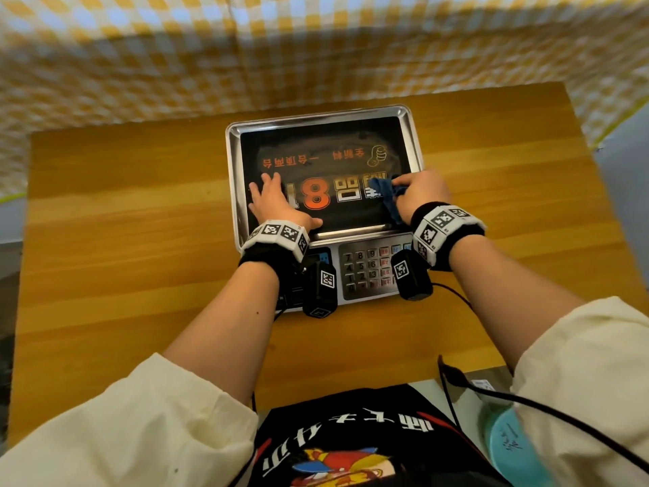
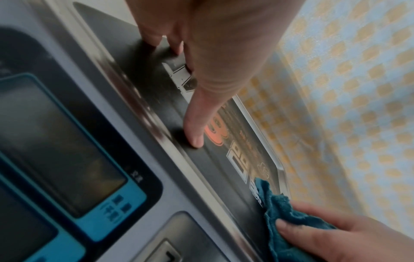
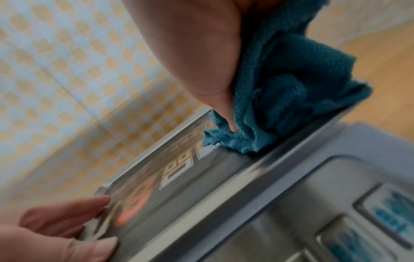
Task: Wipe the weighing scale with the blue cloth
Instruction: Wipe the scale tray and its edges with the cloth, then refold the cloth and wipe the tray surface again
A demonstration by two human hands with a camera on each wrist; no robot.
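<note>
A: One weighing scale, mid-counter, keypad end toward the person. Steel tray on top, dark printed sheet lying inside the tray.

B: Hands?

A: Two, both on the tray. Left hand lies flat on the near-left part of the printed sheet, fingers spread and straight, thumb stretched along the near rim. It holds nothing. My read: it is pinning the scale so it does not slide under the wiping.

B: And the other?

A: Right hand grips the blue cloth, bunched up, fingers curled round it. In the right wrist view the thumb pushes the wad down onto the sheet. The cloth sits at the tray's near-right corner, touching the surface and crowding the near rim.

B: Why bunched?

A: Probably for pressure: a wad gives a firm pad and gets into the angle where sheet meets rim.

B: Progress?

A: Wiping looks under way. The sheet shows faint curved smears farther back, though whether those are wipe marks or glare I cannot tell. Judging by position, the keypad and display are not being touched now.

B: Counts?

A: One scale, one tray, one cloth, two hands. One keypad, two blue-framed display windows visible in the left wrist view. Two wrist units with printed markers, each with a cable.

B: Risk?

A: Pressing the tray may load the scale; harmless, I judge.
</note>
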